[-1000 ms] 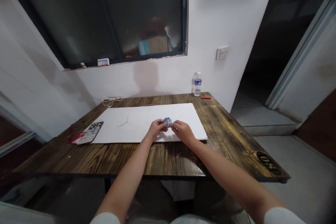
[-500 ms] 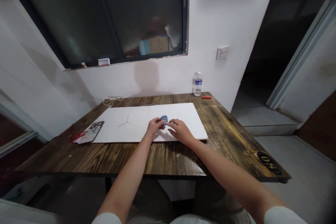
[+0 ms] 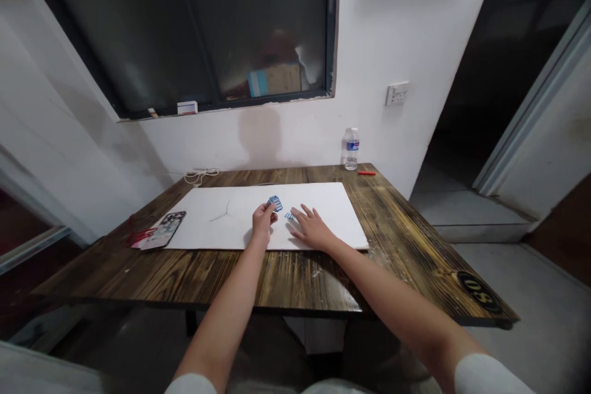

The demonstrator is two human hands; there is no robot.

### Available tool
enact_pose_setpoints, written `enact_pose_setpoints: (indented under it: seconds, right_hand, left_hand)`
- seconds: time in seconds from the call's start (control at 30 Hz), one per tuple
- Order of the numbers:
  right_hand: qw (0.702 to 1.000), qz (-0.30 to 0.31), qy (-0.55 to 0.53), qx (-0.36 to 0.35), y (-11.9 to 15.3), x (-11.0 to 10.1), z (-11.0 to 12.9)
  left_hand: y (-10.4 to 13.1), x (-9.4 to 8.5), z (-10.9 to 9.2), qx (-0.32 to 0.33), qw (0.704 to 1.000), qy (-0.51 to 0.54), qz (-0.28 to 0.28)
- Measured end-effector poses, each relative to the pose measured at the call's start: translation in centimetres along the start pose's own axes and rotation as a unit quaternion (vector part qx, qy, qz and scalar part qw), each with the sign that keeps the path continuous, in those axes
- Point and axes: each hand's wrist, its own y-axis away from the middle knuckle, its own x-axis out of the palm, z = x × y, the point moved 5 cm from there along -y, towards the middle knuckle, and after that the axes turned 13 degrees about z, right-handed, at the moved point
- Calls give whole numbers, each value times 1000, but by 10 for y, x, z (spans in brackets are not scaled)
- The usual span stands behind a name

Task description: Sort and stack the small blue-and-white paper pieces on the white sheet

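My left hand [image 3: 263, 220] pinches a small blue-and-white printed piece [image 3: 276, 203], like a little card or stack of cards, above the white board [image 3: 249, 231]. To its right, a second small blue-and-white striped piece [image 3: 289, 216] is by the fingertips of my right hand [image 3: 312, 229]. That hand is low over the board with its fingers spread. Whether its fingertips touch the striped piece I cannot tell. A thin dark Y-shaped line [image 3: 226, 213] marks the board to the left of my hands.
A phone-like patterned case [image 3: 165, 231] and red-handled scissors [image 3: 140, 236] lie at the board's left end. Behind it is a coiled white cord [image 3: 202, 176]. A water bottle [image 3: 351, 149] and a red pen [image 3: 367, 173] are at the wooden table's [image 3: 401, 246] back right.
My hands have moved apart. The left has gone slightly left with a printed piece; the right has spread its fingers beside a separate striped piece. The view has shifted slightly.
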Motion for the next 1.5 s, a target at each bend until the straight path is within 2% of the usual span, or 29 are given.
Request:
enact_pose_setpoints:
  seconds: [0.07,0.13,0.37,0.6,0.73,0.83,1.03,1.2,1.33,1.5]
  right_hand:
    - [999,53,-1,-7,-2,6,1]
    - [997,80,-3,-14,-2,7,3]
    - [997,39,23,-55,14,-14,12]
    - [990,-19,-25,-139,22,-24,10]
    - [982,26,-12,-187,22,-17,7]
    - [979,61,-3,-195,23,-17,7]
    - [971,75,-17,-225,26,-24,17]
    - [967,91,-54,-232,23,-22,16]
    - [967,50,-68,-242,23,-22,18]
    - [978,18,-103,-181,22,-20,16]
  left_hand:
    - [0,2,2,-2,1000,-8,9]
    - [0,4,3,-2,1000,-19,17]
    - [0,2,3,-3,999,-40,15]
    - [1,1,3,-8,998,-63,14]
    - [-1,-1,4,-10,998,-68,15]
    - [-2,-2,5,-10,998,-63,12]
    - [0,0,4,-9,997,-73,23]
    - [0,-1,4,-10,996,-81,22]
    - [-1,-1,6,-16,995,-90,27]
    - [0,2,7,-23,993,-109,43]
